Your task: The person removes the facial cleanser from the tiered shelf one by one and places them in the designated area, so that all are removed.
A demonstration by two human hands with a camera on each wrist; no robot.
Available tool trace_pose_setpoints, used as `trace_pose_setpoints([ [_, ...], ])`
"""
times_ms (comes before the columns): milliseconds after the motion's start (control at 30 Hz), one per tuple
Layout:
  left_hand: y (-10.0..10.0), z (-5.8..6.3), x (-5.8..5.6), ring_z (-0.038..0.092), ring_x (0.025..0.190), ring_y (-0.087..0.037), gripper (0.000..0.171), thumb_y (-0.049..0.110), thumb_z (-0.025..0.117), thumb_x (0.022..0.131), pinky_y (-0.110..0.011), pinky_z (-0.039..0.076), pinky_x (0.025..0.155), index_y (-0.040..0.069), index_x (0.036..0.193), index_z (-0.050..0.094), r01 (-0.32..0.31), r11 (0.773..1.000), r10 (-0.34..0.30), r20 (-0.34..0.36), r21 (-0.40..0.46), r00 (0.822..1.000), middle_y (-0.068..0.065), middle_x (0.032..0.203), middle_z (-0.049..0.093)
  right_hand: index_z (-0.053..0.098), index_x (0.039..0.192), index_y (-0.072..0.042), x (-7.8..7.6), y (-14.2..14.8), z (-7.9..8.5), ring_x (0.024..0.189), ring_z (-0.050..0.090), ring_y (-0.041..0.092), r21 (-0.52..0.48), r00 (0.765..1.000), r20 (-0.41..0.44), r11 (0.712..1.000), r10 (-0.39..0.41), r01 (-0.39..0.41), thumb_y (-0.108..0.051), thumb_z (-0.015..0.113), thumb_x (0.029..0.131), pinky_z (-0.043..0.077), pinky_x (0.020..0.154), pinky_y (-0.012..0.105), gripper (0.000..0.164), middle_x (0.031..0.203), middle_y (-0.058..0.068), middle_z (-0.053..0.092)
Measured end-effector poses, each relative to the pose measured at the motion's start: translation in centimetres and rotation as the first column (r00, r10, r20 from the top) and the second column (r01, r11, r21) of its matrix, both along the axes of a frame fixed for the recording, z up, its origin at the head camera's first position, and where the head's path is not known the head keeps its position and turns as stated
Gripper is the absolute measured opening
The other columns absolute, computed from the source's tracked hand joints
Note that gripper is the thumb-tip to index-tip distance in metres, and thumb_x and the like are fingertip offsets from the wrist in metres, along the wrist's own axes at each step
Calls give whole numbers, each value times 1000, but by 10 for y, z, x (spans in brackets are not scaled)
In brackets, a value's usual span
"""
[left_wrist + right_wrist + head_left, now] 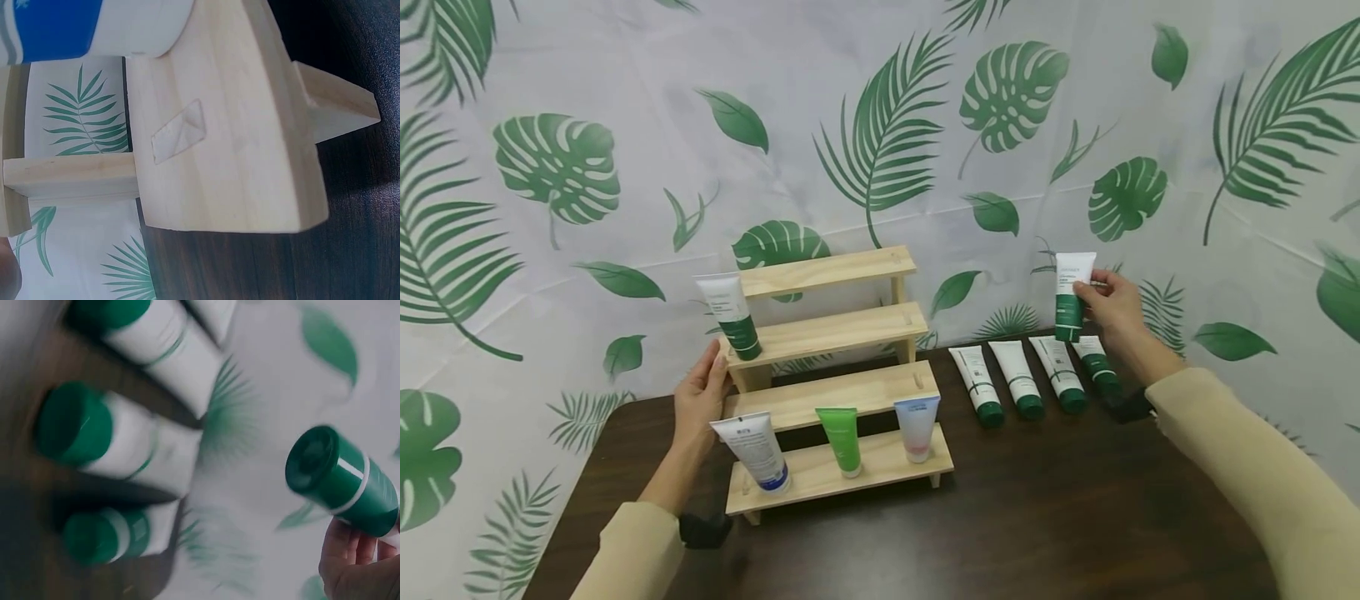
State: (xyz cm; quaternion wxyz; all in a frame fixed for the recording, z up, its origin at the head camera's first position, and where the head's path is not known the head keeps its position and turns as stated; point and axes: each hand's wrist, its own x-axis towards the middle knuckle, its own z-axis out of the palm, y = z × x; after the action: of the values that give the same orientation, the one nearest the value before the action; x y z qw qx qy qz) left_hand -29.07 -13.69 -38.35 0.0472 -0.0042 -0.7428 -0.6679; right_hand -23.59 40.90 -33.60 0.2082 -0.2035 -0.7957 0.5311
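Note:
My right hand pinches a white and green squeeze tube, raised above the table with its green cap down; the right wrist view shows that cap close up. At the left side of the stepped wooden display rack, my left hand grips the end of an upper shelf. Just above those fingers, a matching white and green tube stands on the second shelf from the top. In the left wrist view only a sliver of a finger shows, beside the shelf end.
On the rack's lowest step stand a white tube with a blue band, a green tube and a pale blue and pink tube. Several white tubes with green caps lie in a row on the dark table, before a leaf-print cloth.

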Motion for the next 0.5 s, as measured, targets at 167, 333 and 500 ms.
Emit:
trace_pose_setpoints([
  [167,-1,1,0,35,136,-18,51,34,44,99,-25,38,105,20,147,32,2,1000,-2,5,-4,1000,4,152,30,39,140,2,1,35,-20,76,46,5,57,984,126,991,-124,118,-26,47,97,46,56,9,51,100,0,44],
  [333,-7,-14,-13,38,135,-17,51,36,45,99,-25,39,106,23,147,33,-1,1000,0,-20,-7,1000,4,152,31,38,142,-1,4,61,-36,73,46,3,99,962,207,982,-177,160,-22,45,98,43,50,9,50,110,11,51],
  [500,-1,2,1,36,136,-20,52,35,44,99,-28,37,106,19,147,32,-14,1000,14,26,-17,1000,2,153,30,37,141,4,9,78,-49,98,51,28,227,937,292,966,-191,126,-22,42,99,44,62,22,50,133,29,45],
])
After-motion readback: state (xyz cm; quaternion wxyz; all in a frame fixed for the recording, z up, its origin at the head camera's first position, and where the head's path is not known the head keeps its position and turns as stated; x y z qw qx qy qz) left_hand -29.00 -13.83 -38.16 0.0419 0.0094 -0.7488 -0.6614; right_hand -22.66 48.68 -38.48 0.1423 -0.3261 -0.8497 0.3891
